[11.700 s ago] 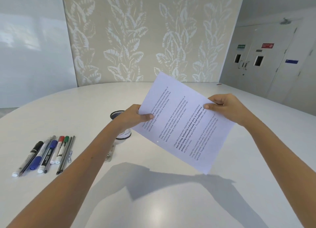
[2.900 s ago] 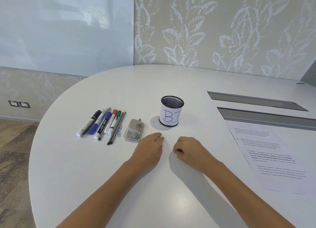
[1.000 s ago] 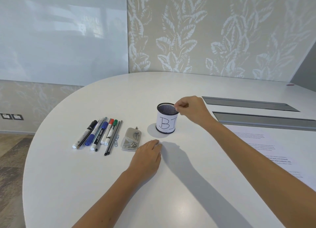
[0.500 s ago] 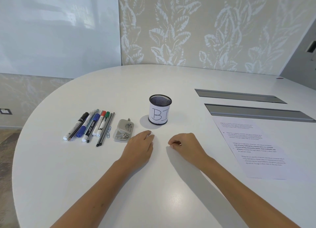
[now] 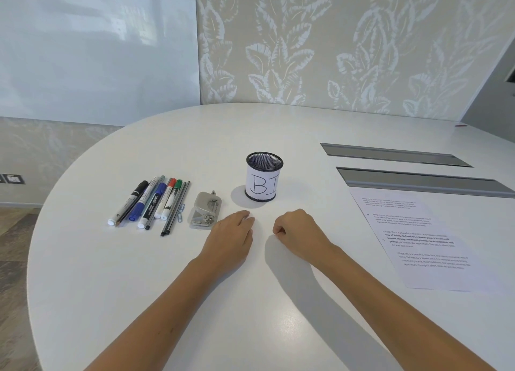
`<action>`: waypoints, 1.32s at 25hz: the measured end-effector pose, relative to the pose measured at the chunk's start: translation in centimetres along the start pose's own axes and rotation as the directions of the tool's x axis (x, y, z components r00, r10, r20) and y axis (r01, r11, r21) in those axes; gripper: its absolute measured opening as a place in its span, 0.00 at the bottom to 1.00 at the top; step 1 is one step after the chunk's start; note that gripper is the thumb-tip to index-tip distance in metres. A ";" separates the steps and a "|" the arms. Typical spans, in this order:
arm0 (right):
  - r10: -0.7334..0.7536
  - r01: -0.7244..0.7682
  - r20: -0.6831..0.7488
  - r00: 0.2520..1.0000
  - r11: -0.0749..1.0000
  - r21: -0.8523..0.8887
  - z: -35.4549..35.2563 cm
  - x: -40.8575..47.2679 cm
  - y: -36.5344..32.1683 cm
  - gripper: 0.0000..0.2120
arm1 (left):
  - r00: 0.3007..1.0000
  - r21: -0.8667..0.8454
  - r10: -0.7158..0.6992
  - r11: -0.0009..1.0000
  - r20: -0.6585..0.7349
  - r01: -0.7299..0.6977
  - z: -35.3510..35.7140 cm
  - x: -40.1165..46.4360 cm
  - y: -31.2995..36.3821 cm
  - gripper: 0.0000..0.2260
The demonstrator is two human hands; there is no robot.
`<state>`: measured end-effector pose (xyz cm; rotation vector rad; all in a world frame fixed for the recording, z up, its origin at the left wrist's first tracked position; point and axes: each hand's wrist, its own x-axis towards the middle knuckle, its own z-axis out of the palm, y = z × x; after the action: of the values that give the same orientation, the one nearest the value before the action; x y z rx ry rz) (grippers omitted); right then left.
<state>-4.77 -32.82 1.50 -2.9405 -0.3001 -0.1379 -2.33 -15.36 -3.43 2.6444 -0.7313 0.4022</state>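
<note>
Hole punch (image 5: 205, 210) lies just L of left hand (image 5: 230, 239), fingers flat & relaxed on counter (image 5: 83, 273), long axis pointing fwd; right hand (image 5: 301, 232) farther off, fingers curled w/ nothing seen in them

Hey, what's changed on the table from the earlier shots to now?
The sheet, held up by both hands earlier, now lies on the table at right. The right hand came back from the cup rim to the table, fingers curled; the left hand rests flat. Pens, hole punch and cup stayed put.
</note>
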 end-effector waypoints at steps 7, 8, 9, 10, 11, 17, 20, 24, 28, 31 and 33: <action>0.057 -0.056 0.000 0.998 0.989 0.140 0.8 0.4 0.6 0.12 | 1.000 0.005 0.004 1.000 0.001 -0.004 0.4 0.1 -0.2 0.16; 0.066 -0.063 -0.007 0.998 0.981 0.182 0.8 0.4 0.7 0.12 | 1.000 0.005 0.004 1.000 0.006 -0.004 0.4 0.1 -0.2 0.16; 0.087 -0.083 -0.009 0.996 0.969 0.232 0.8 0.4 0.9 0.12 | 1.000 0.009 0.004 1.000 0.009 -0.004 0.4 0.1 -0.2 0.17; 0.122 -0.113 -0.011 0.993 0.950 0.292 0.5 0.6 1.2 0.11 | 1.000 0.013 0.005 1.000 0.007 -0.006 0.3 0.1 -0.2 0.17; 0.173 -0.155 -0.013 0.985 0.914 0.375 0.0 0.8 1.6 0.09 | 1.000 0.016 0.007 1.000 0.005 -0.007 0.3 0.1 -0.3 0.17; 0.362 -0.113 -0.041 0.931 0.394 0.912 -6.6 4.5 3.4 0.09 | 1.000 -0.009 0.017 1.000 -0.022 -0.017 0.3 0.0 -0.2 0.20; 0.321 -0.028 -0.130 0.938 0.445 0.895 -10.2 7.3 2.7 0.08 | 1.000 -0.016 0.021 1.000 -0.020 -0.022 0.2 -0.1 -0.2 0.21; 0.272 -0.049 -0.190 0.944 0.680 0.731 -11.2 11.3 1.2 0.07 | 1.000 -0.018 0.030 0.999 0.002 -0.030 -0.1 0.0 -0.1 0.24; 0.062 0.000 -0.202 0.977 0.956 0.295 -10.0 13.5 -0.5 0.08 | 1.000 -0.012 0.022 1.000 0.011 -0.022 0.0 0.1 -0.1 0.28; -0.030 0.050 -0.122 0.992 0.986 0.159 -9.3 14.2 -0.8 0.10 | 1.000 -0.016 0.022 1.000 0.006 -0.021 0.2 0.0 -0.2 0.25; -0.046 0.057 -0.084 0.995 0.990 0.128 -9.0 14.7 -0.6 0.10 | 1.000 -0.009 0.021 1.000 0.007 -0.021 0.2 0.1 -0.3 0.22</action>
<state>8.80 -31.11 12.05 -2.7909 -0.3593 -0.2352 -2.09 -15.27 -3.70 2.6339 -0.7615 0.3940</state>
